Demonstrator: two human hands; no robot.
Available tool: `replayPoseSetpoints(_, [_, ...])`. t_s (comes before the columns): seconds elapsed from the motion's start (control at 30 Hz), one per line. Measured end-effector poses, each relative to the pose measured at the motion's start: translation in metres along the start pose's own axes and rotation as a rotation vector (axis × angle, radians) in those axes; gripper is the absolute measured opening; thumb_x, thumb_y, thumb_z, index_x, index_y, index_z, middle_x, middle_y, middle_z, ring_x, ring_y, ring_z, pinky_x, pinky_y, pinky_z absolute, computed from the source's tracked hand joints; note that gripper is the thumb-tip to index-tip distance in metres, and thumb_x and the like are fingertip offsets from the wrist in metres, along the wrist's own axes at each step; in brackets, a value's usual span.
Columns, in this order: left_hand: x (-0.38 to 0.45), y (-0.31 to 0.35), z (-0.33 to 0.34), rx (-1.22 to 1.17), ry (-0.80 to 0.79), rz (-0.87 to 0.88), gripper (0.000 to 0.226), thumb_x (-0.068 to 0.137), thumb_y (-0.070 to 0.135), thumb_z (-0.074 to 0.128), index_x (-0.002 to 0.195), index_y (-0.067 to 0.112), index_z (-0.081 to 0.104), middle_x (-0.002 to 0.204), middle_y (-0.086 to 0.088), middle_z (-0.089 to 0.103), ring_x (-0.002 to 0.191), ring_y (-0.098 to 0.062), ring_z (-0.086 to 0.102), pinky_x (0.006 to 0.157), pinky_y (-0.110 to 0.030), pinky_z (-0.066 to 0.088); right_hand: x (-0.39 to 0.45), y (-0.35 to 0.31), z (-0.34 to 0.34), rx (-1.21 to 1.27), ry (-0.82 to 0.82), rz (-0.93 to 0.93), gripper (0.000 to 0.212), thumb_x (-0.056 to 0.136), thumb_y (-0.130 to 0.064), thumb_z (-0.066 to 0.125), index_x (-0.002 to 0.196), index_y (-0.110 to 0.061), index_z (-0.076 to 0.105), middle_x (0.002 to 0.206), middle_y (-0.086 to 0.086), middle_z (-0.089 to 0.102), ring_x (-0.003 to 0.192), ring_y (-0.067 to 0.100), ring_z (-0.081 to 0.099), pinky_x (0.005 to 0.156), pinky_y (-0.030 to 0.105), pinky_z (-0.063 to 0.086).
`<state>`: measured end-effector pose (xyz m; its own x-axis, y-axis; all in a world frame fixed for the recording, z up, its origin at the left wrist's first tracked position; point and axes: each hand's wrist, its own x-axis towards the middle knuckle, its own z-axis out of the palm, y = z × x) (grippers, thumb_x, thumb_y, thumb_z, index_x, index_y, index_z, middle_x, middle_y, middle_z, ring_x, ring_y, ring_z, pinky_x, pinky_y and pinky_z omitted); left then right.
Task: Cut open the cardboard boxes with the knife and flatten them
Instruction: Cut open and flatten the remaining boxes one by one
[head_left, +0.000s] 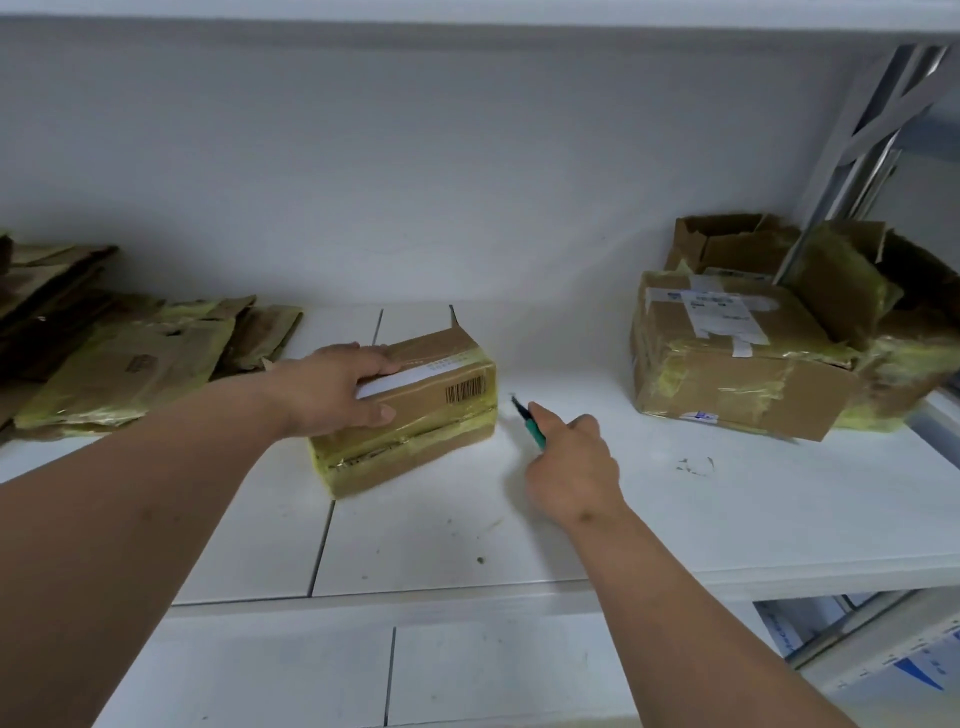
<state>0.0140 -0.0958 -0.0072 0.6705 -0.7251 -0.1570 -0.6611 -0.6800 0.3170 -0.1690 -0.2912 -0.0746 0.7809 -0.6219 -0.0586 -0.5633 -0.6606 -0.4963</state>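
A small cardboard box (415, 415) wrapped in yellowish tape, with a barcode label, lies on the white shelf (675, 519) at centre. My left hand (332, 389) grips its top left end, thumb on the near side. My right hand (571, 462) holds a green-handled knife (530, 423), blade tip pointing up-left, a short way right of the box and not touching it.
A pile of flattened boxes (119, 358) lies at the left of the shelf. A larger taped box (727, 358) and opened boxes (857, 291) stand at the right, next to a metal upright (852, 156). The white wall is behind.
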Motion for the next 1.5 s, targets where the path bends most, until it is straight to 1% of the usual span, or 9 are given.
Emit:
replayPoseSetpoints(0.23, [-0.011, -0.001, -0.009, 0.198, 0.049, -0.012, 0.059, 0.093, 0.041, 0.059, 0.147, 0.039, 0.037, 0.152, 0.011, 0.031, 0.136, -0.016, 0.033, 0.112, -0.038, 0.033, 0.004, 0.011, 0.008, -0.265, 0.043, 0.054, 0.058, 0.089, -0.017, 0.043, 0.145, -0.033, 0.036, 0.116, 0.004, 0.044, 0.105, 0.027, 0.041, 0.092, 0.038, 0.032])
replayPoseSetpoints(0.37, [-0.014, 0.006, -0.004, 0.269, 0.089, -0.008, 0.065, 0.090, 0.041, 0.059, 0.149, 0.036, 0.034, 0.152, 0.010, 0.034, 0.132, -0.016, 0.040, 0.108, -0.037, 0.039, 0.005, -0.013, 0.016, -0.034, 0.142, -0.170, 0.040, 0.096, -0.019, 0.048, 0.135, -0.027, 0.054, 0.128, 0.001, 0.051, 0.116, 0.023, 0.047, 0.099, 0.035, 0.032])
replayPoseSetpoints(0.5, [-0.019, 0.005, 0.000, 0.243, 0.117, -0.036, 0.066, 0.090, 0.045, 0.059, 0.150, 0.040, 0.031, 0.156, 0.017, 0.028, 0.137, -0.012, 0.036, 0.110, -0.029, 0.034, -0.002, -0.027, 0.032, 0.181, 0.219, -0.367, 0.020, 0.090, -0.004, 0.051, 0.099, -0.016, 0.063, 0.096, -0.003, 0.058, 0.087, 0.014, 0.055, 0.073, 0.024, 0.040])
replayPoseSetpoints(0.77, [-0.020, 0.002, 0.004, 0.106, 0.144, -0.042, 0.058, 0.095, 0.048, 0.053, 0.149, 0.045, 0.032, 0.156, 0.025, 0.023, 0.139, -0.007, 0.032, 0.108, -0.024, 0.028, -0.005, -0.024, 0.051, -0.152, 0.338, -0.578, 0.039, 0.076, -0.010, 0.064, 0.112, -0.025, 0.060, 0.107, -0.009, 0.059, 0.095, 0.017, 0.055, 0.088, 0.036, 0.045])
replayPoseSetpoints(0.97, [-0.019, -0.002, 0.006, 0.073, 0.128, -0.024, 0.055, 0.095, 0.049, 0.051, 0.147, 0.048, 0.032, 0.155, 0.028, 0.023, 0.138, -0.007, 0.034, 0.106, -0.026, 0.032, 0.000, -0.031, 0.044, -0.203, 0.344, -0.542, 0.038, 0.065, -0.008, 0.071, 0.098, -0.027, 0.066, 0.098, -0.008, 0.057, 0.091, 0.020, 0.052, 0.086, 0.041, 0.043])
replayPoseSetpoints(1.13, [-0.018, 0.000, 0.004, 0.074, 0.110, -0.025, 0.056, 0.096, 0.050, 0.051, 0.149, 0.046, 0.031, 0.156, 0.027, 0.022, 0.137, -0.009, 0.035, 0.107, -0.029, 0.035, -0.012, -0.017, 0.051, -0.190, 0.173, -0.544, 0.019, 0.078, -0.020, 0.062, 0.096, -0.026, 0.067, 0.107, -0.010, 0.052, 0.103, 0.016, 0.048, 0.098, 0.040, 0.036])
replayPoseSetpoints(1.3, [-0.021, 0.009, 0.006, 0.109, 0.156, -0.066, 0.073, 0.084, 0.057, 0.063, 0.147, 0.038, 0.031, 0.146, 0.013, 0.042, 0.126, -0.014, 0.045, 0.103, -0.032, 0.041, -0.015, -0.014, 0.041, 0.092, 0.040, -0.321, 0.024, 0.089, -0.024, 0.049, 0.111, -0.027, 0.060, 0.086, -0.013, 0.064, 0.086, 0.008, 0.053, 0.102, 0.034, 0.032])
replayPoseSetpoints(1.37, [-0.022, 0.015, 0.013, 0.251, 0.181, -0.042, 0.097, 0.066, 0.068, 0.073, 0.145, 0.035, 0.027, 0.145, 0.010, 0.041, 0.128, -0.015, 0.042, 0.108, -0.036, 0.037, -0.009, -0.019, 0.033, 0.318, 0.026, -0.136, 0.026, 0.096, -0.019, 0.051, 0.121, -0.026, 0.046, 0.072, -0.009, 0.060, 0.077, 0.012, 0.054, 0.081, 0.030, 0.047])
replayPoseSetpoints(1.5, [-0.022, 0.010, 0.030, 0.537, 0.219, -0.016, 0.107, 0.060, 0.071, 0.074, 0.142, 0.028, 0.020, 0.156, 0.003, 0.023, 0.144, -0.021, 0.021, 0.117, -0.043, 0.021, 0.005, -0.022, 0.032, 0.372, 0.032, -0.083, 0.033, 0.101, -0.027, 0.052, 0.128, -0.027, 0.033, 0.072, -0.003, 0.062, 0.068, 0.011, 0.061, 0.055, 0.023, 0.042])
